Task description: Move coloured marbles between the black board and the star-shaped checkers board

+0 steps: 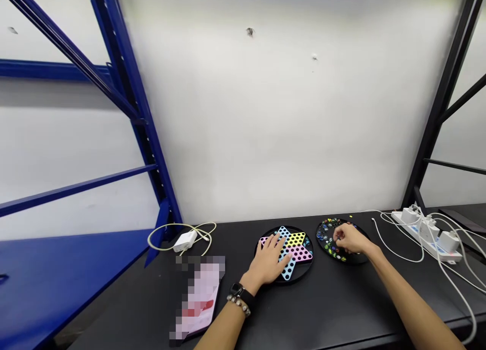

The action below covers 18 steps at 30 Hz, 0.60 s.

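A round black Chinese checkers board (pixel 299 249) with a star of pink, blue and yellow points lies on the black table. My left hand (pixel 270 261) rests flat on its left side, fingers spread, holding nothing. To the right sits a round black tray (pixel 325 227) with several coloured glass marbles (pixel 329 244). My right hand (pixel 351 238) is over that tray with its fingers curled down among the marbles; what they pinch is hidden.
A white charger with a coiled cable (pixel 185 239) lies at the left, and a blurred flat object (pixel 201 299) near the front. A white power strip (pixel 431 236) with plugs and trailing cables is at the right. Blue shelving (pixel 129 97) stands left, a black frame (pixel 444 97) right.
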Each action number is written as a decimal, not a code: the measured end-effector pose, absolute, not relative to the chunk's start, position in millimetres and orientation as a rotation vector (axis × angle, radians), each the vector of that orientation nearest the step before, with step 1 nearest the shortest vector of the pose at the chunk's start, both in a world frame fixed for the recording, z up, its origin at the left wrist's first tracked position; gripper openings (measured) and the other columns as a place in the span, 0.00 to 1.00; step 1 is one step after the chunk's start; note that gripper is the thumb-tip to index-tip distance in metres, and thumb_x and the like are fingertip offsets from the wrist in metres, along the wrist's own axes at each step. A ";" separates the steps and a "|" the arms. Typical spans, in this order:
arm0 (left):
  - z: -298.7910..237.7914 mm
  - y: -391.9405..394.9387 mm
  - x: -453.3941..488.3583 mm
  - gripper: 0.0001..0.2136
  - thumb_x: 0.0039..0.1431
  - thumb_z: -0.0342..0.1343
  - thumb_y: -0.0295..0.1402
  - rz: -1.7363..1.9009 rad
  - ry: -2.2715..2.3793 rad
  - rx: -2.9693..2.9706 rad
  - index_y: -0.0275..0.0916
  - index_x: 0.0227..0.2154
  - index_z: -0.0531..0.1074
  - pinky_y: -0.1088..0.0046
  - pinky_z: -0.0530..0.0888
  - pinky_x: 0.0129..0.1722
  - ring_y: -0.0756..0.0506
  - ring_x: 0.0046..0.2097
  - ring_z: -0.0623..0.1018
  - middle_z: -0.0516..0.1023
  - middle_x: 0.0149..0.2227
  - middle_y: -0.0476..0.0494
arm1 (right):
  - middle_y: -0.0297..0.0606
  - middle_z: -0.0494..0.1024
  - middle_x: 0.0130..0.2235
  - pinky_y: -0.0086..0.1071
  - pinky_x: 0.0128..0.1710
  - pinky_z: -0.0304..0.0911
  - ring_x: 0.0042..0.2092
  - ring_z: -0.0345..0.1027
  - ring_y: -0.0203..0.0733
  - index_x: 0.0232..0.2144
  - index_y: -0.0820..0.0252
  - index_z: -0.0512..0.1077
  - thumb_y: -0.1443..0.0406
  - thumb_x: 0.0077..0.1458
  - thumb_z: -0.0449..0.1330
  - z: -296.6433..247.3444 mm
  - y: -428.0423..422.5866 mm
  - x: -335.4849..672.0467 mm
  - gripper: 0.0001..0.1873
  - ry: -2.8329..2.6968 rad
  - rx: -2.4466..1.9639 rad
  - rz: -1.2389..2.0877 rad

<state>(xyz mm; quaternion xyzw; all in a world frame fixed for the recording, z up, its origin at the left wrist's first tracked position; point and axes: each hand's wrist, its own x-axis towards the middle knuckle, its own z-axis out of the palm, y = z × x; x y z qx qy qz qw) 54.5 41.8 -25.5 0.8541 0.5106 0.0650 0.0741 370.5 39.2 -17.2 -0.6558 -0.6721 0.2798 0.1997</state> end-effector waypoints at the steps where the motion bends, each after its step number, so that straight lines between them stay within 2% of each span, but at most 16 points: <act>1: -25.1 41.7 54.6 0.32 0.66 0.35 0.54 0.194 1.533 2.563 0.41 0.66 0.55 0.48 0.50 0.66 0.35 0.70 0.50 0.50 0.70 0.40 | 0.29 0.70 0.24 0.23 0.21 0.56 0.20 0.64 0.30 0.31 0.61 0.72 0.71 0.47 0.57 -15.6 42.5 359.5 0.07 -1.857 -1.753 0.786; 4: -24.1 41.1 55.3 0.32 0.66 0.35 0.53 0.181 1.542 2.570 0.41 0.66 0.55 0.49 0.50 0.66 0.36 0.70 0.50 0.50 0.70 0.40 | 0.30 0.72 0.26 0.24 0.23 0.58 0.23 0.66 0.32 0.34 0.61 0.73 0.70 0.48 0.56 -14.2 51.7 317.9 0.10 -1.915 -1.594 0.778; 8: -23.9 40.3 56.0 0.31 0.66 0.36 0.53 0.170 1.552 2.579 0.41 0.66 0.55 0.48 0.50 0.66 0.35 0.69 0.51 0.50 0.70 0.40 | 0.34 0.74 0.30 0.27 0.33 0.58 0.36 0.69 0.39 0.31 0.59 0.75 0.70 0.47 0.58 -19.5 55.2 277.0 0.07 -2.086 -1.685 0.430; 10: -24.4 40.4 55.9 0.32 0.66 0.35 0.53 0.164 1.556 2.577 0.41 0.66 0.54 0.48 0.51 0.66 0.35 0.69 0.50 0.50 0.70 0.39 | 0.36 0.75 0.34 0.29 0.36 0.57 0.40 0.68 0.41 0.32 0.57 0.75 0.67 0.50 0.59 -22.5 51.4 273.1 0.06 -2.103 -1.713 0.283; 14: -25.3 41.6 55.8 0.32 0.66 0.35 0.53 0.163 1.565 2.567 0.41 0.66 0.54 0.47 0.50 0.66 0.35 0.70 0.50 0.49 0.70 0.39 | 0.33 0.73 0.30 0.28 0.33 0.54 0.34 0.65 0.37 0.36 0.55 0.74 0.59 0.57 0.56 -25.4 39.1 283.2 0.10 -2.096 -1.650 0.318; 18: -26.0 41.6 56.7 0.31 0.66 0.36 0.52 0.165 1.549 2.567 0.41 0.67 0.54 0.46 0.49 0.66 0.35 0.70 0.50 0.49 0.70 0.40 | 0.32 0.72 0.28 0.28 0.30 0.50 0.31 0.63 0.36 0.34 0.56 0.75 0.58 0.59 0.54 -27.2 33.0 287.7 0.12 -2.067 -1.667 0.375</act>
